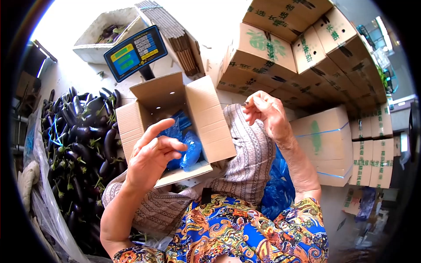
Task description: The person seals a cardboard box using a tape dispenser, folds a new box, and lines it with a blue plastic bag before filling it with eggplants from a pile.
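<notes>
In the head view my left hand (pixel 151 160) is over the near side of an open cardboard box (pixel 210 120), its fingers apart and nothing visible in them. Blue plastic bags (pixel 191 151) lie inside the box, just behind those fingers. My right hand (pixel 269 116) is raised to the right of the box, above my knee. Its thumb and fingers are pinched together. A tiny dark spot shows at the fingertips, too small to name. The box's flaps are folded outward, and it stands between my legs.
A heap of eggplants (pixel 79 144) lies on the left. Behind the box stands a scale display (pixel 136 52), with a white foam box (pixel 90 52) and flattened cartons (pixel 175 39) beyond. Printed cartons (pixel 272 48) are stacked at right, near a strapped carton (pixel 322 144) and blue plastic (pixel 279 188).
</notes>
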Tool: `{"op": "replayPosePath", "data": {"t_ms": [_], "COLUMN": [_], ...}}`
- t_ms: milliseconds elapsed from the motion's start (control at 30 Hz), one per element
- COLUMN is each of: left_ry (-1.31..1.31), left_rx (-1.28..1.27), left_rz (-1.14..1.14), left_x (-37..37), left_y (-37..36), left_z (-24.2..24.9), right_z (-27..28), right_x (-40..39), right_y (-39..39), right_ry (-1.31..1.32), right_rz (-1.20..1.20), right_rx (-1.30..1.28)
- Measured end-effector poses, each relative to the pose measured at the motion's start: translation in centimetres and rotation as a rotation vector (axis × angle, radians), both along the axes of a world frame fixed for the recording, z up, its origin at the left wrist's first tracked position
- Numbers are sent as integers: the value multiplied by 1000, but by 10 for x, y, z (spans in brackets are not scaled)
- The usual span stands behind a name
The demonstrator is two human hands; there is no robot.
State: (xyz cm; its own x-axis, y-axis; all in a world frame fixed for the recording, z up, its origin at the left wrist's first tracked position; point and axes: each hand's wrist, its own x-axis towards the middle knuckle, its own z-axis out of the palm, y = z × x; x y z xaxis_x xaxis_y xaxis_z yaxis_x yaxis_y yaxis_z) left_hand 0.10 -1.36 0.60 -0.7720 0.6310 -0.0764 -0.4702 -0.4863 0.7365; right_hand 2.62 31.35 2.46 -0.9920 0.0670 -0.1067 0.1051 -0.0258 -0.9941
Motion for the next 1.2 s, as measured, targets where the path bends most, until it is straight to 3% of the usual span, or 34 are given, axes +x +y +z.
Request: {"op": "replayPosePath", "data": {"t_ms": [33,267,433,667,800,967,1100,1200], "left_ry": [3,14,26,8,-15,26,25,31], "left_rx": [-3,-86,-109,-144,-325,-566,-619,-655], "left_rz": [3,39,43,30,1,-64,-85,-93], "left_x": [-1,0,-1,-2,-2,-3,-5,-6], "left_y": [-1,0,0,-1,-2,-3,1,4], "left_z": [-3,-7,-9,-10,-12,-19,-19,-20], "right_z": [-1,-14,-22,-22,-66,-96,-101,-108], "right_x": [0,8,18,26,37,67,89,101], "right_y": [2,15,32,48,103,142,145,153], "right_ry": [16,55,38,19,-106,-387,-291,-294], "right_rz": [-54,-150,-93,-142,-190,-241,-254,-174], "right_rx": [129,98,84,-111,145,-226,-400,-205]}}
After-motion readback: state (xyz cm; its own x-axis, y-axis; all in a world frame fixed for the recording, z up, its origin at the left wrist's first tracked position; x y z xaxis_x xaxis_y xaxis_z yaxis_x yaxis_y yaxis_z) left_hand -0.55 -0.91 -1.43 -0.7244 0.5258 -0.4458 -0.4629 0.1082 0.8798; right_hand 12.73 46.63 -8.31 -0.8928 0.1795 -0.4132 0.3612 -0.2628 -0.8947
